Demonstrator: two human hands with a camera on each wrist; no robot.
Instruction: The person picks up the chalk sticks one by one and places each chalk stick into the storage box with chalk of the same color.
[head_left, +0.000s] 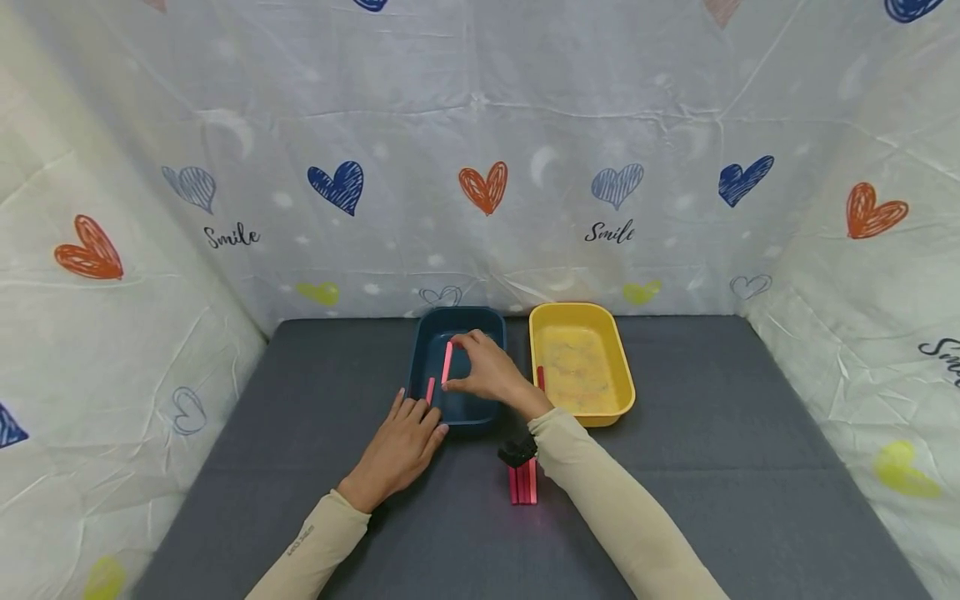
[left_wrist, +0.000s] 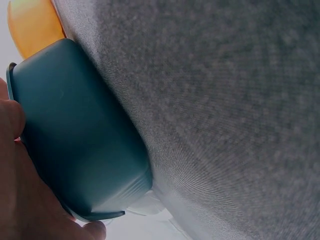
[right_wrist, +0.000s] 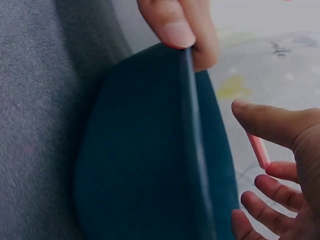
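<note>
My right hand (head_left: 487,367) is over the dark blue tray (head_left: 480,414), pinching a pink stick (head_left: 447,363) by its ends between thumb and a finger. In the right wrist view the same pink stick (right_wrist: 258,150) shows partly behind the thumb. My left hand (head_left: 401,450) grips the tray's near left rim; the right wrist view shows its thumb (right_wrist: 177,35) outside the rim and a finger over the inner side. Another pink stick (head_left: 431,390) shows in the tray just beyond the left fingers.
To the right of the blue tray stands a yellow tray (head_left: 626,392), with a dark red stick (head_left: 541,377) at its left wall, partly hidden by my right wrist. Several pink and red sticks (head_left: 522,487) lie side by side on the grey table (head_left: 712,500). A patterned curtain (head_left: 405,125) hangs behind.
</note>
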